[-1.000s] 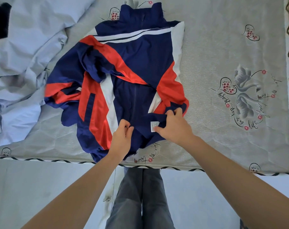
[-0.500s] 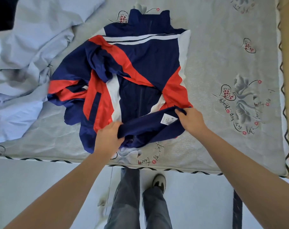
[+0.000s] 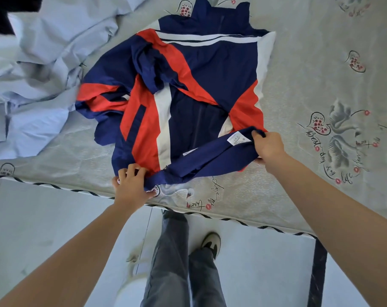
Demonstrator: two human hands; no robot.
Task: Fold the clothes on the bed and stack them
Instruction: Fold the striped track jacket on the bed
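Lying on the mattress: the jacket [image 3: 188,89], navy with red and white panels, its collar at the far side and its hem toward us; we take it as our landmark.
Jacket's shape: both sleeves are folded in over the body, the one on our left bunched in creases.
Hem: the navy hem band [image 3: 210,158] is turned up off the mattress and stretched between our hands, its inner side showing.
Care label: a white care label [image 3: 238,138] sits on the hem band close to our right hand.
Left hand: our left hand [image 3: 130,185] grips the hem's left corner, fingers curled over the cloth and thumb beneath it, near the mattress edge.
Right hand: our right hand [image 3: 269,146] grips the hem's right corner, fingers wrapped round the band.
Left of the jacket: a heap of pale blue clothes [image 3: 37,74] lies crumpled, touching the jacket's left sleeve.
Under the jacket: the grey mattress [image 3: 310,74] carries printed flowers and script, most clearly to the jacket's right.
Nearer than the jacket: below the mattress edge we see our grey trousers [image 3: 172,262] and one shoe [image 3: 211,241] on the pale floor [image 3: 44,218].
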